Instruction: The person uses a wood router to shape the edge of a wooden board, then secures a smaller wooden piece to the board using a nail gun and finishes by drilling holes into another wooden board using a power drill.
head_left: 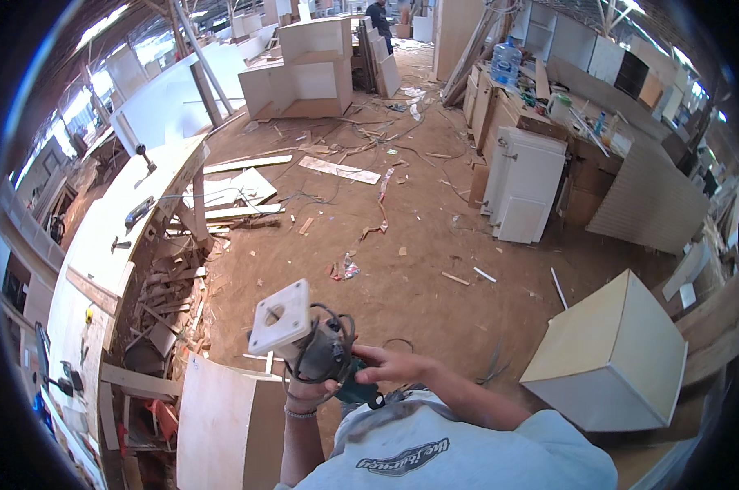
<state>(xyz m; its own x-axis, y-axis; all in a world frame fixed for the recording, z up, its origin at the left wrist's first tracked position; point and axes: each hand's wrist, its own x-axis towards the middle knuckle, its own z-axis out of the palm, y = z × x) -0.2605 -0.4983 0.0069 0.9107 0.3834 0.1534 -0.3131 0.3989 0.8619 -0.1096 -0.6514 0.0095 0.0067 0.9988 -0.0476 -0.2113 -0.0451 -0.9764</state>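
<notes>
A trim router (324, 351) with a dark green and black body is held up in front of my chest. Its square white base plate (281, 316), with a round hole in the middle, faces up and away from me. Black cord is looped around the router's body. My left hand (310, 394), with a bracelet at the wrist, grips the router from below, its fingers partly hidden by cord. From the right, my right hand (392, 365) rests its fingers on the green end of the body; its grip there is partly hidden.
A long workbench (87, 245) runs along my left with hand tools on it. A pale cabinet box (222, 420) stands near my left, another box (610, 351) at right. Wood scraps (341, 169) litter the dirt floor. White cabinet doors (524, 188) lean against the right-hand bench.
</notes>
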